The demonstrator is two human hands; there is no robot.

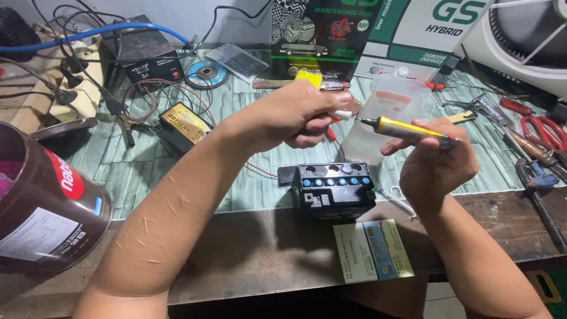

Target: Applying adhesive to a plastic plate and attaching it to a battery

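Bare bench before the black battery (335,190); tools (534,147) crowd the right.

Two hands are up over the workbench (248,248): the left hand (295,115) and the right hand (434,159). One yellow tube (404,129). One small black battery (336,190) near the front edge, with five blue caps in a row. One pair of red scissors (546,131) at the right edge. One grinding disc (207,74) toward the back. One brown tin (44,207) at the left edge.
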